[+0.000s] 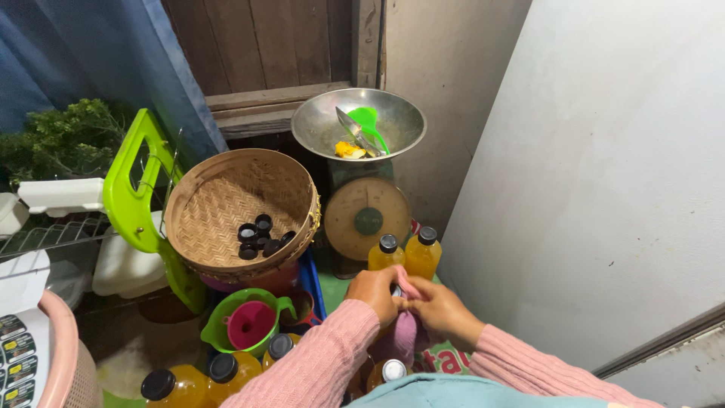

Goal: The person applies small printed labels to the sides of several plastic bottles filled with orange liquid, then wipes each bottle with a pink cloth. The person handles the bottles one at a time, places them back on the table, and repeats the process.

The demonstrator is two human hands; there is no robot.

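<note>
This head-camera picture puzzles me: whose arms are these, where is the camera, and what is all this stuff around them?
There is no machine here. The camera sits on a person's head and looks down, so the pink-sleeved arms are that person's own. The left hand and right hand both grip a pink cloth wrapped about the top of a bottle that is mostly hidden. Just beyond stand two capped bottles of yellow liquid, in front of a dial scale whose metal pan holds a spoon and a green utensil. To the left, a woven basket holds loose black caps, above a green funnel with a pink one inside.
</note>
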